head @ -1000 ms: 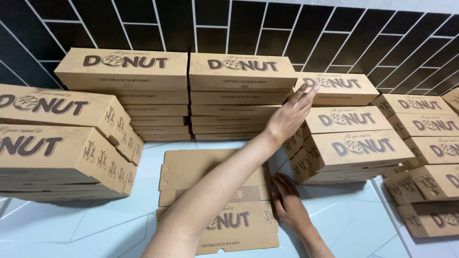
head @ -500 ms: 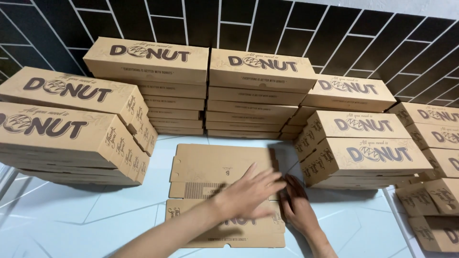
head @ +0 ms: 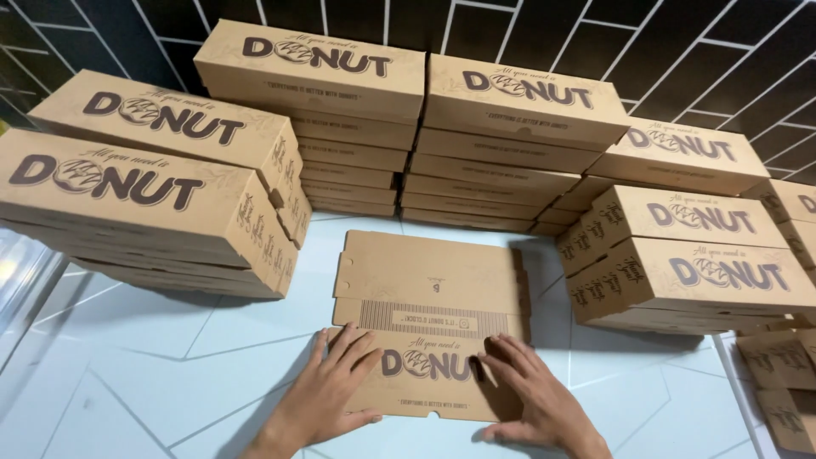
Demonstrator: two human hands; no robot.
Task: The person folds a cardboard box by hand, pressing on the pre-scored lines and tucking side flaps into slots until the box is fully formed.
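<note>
A flat, unfolded brown cardboard donut box point(head: 429, 297) lies on the pale tiled table in front of me. My left hand point(head: 331, 393) rests palm down on its near left corner, fingers spread. Pressed flat on the near right part of the same sheet is my right hand point(head: 531, 398), fingers apart. Neither hand grips anything.
Stacks of assembled brown donut boxes ring the flat sheet: two at the left point(head: 144, 200), two tall ones at the back point(head: 340, 119) point(head: 510, 144), and more at the right point(head: 688, 263). The white table point(head: 153, 374) has faint diagonal lines. A dark tiled wall point(head: 680, 59) rises behind.
My left hand has come down from the stack at the right onto the flat box. The view has tilted lower and closer; both hands now lie spread on the sheet.
</note>
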